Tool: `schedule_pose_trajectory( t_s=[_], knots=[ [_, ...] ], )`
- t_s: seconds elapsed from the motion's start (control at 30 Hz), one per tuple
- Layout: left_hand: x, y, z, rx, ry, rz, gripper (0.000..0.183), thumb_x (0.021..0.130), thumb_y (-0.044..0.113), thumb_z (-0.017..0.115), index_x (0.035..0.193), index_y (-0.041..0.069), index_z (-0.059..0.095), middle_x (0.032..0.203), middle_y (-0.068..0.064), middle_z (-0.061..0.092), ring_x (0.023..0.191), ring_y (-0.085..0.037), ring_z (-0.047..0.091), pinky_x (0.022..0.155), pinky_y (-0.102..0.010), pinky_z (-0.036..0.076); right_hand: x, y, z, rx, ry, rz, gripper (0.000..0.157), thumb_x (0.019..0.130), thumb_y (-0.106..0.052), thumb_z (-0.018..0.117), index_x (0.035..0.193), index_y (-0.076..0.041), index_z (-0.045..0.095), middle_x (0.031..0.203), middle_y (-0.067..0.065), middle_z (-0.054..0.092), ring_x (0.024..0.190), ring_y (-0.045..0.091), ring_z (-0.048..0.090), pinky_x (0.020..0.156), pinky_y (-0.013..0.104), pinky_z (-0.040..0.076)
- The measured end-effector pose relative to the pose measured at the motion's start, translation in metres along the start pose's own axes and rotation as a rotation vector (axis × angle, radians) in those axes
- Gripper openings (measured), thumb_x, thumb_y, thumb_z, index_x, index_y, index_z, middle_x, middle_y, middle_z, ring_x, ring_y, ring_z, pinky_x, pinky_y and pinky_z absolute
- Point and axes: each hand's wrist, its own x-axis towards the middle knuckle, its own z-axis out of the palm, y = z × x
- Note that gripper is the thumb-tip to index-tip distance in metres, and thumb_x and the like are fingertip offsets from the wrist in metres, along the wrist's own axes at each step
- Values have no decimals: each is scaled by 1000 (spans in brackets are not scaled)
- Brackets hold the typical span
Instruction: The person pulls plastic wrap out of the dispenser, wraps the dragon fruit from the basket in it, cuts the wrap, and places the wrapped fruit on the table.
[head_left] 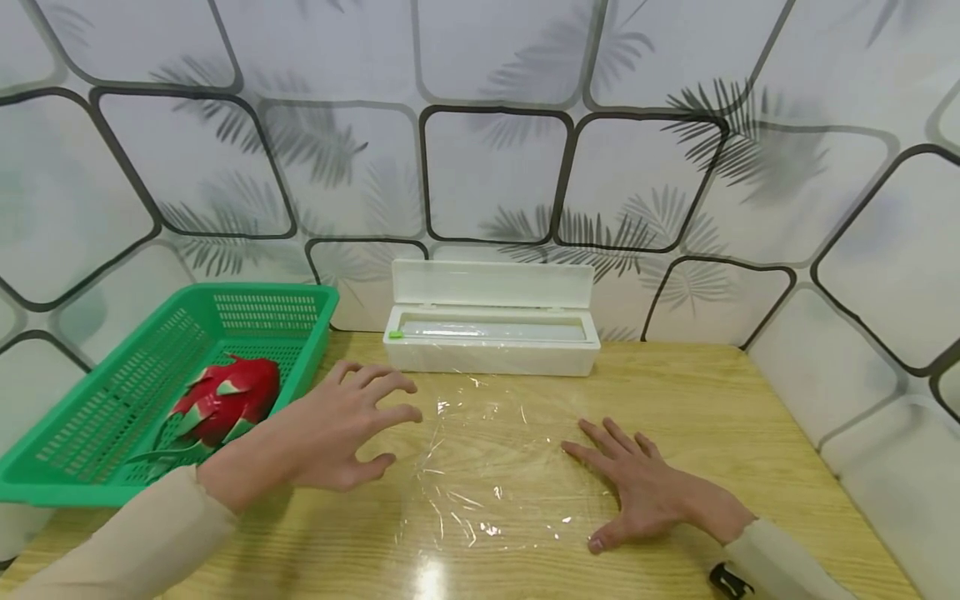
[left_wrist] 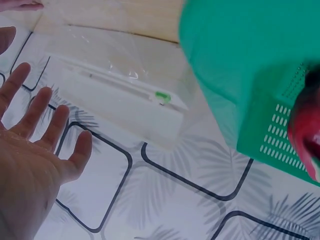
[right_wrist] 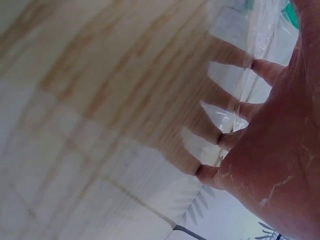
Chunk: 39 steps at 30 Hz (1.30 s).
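A sheet of clear plastic wrap (head_left: 487, 467) lies crinkled on the wooden table, its bright creases showing between the hands. My right hand (head_left: 637, 487) rests with fingers spread at the sheet's right edge; in the right wrist view its fingertips (right_wrist: 207, 175) meet the tabletop beside the clear wrap (right_wrist: 260, 30). My left hand (head_left: 341, 429) hovers at the sheet's left side, fingers apart and slightly bent, holding nothing. Behind the sheet stands a white wrap dispenser box (head_left: 491, 358) with its lid raised and a green slider (head_left: 396, 335) at its left end.
At the left, a green plastic basket (head_left: 318, 333) holds a red dragon fruit (head_left: 240, 392); my left forearm passes over its near corner. A patterned wall covering (head_left: 495, 175) rises right behind the dispenser. A small black object (head_left: 729, 581) shows beneath the right sleeve.
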Motion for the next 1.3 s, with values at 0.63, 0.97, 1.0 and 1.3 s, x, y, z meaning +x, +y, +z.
schedule_pose_trajectory(
  t_s=[0.63,0.97,1.0,1.3],
  knots=[
    [-7,-24,-19,130,-54,-13,47,79,42,80,120,25,66,129,-6,64,118,-30,59,92,-56,49,3,-1,1,14,-21,7,114,71,-76,74,162,-24,30,169,22,17,151,61,15,102,87,21],
    [-15,-37,-22,133,-59,-87,47,80,39,79,122,23,65,129,-6,64,117,-32,60,90,-58,49,0,-2,0,25,-27,19,114,71,-77,75,162,-24,30,170,22,17,151,60,14,103,87,19],
    [-16,-38,-22,131,-53,-92,46,80,37,79,122,23,65,129,-6,64,117,-32,60,90,-58,49,0,-2,0,25,-27,20,114,71,-77,75,162,-25,30,170,22,17,151,60,14,103,87,19],
    [-24,-52,-22,117,4,-110,44,79,33,80,120,22,68,127,-7,64,116,-34,61,87,-59,46,1,-2,0,15,-22,19,114,71,-77,74,162,-24,30,169,22,18,151,60,15,103,87,20]
  ],
)
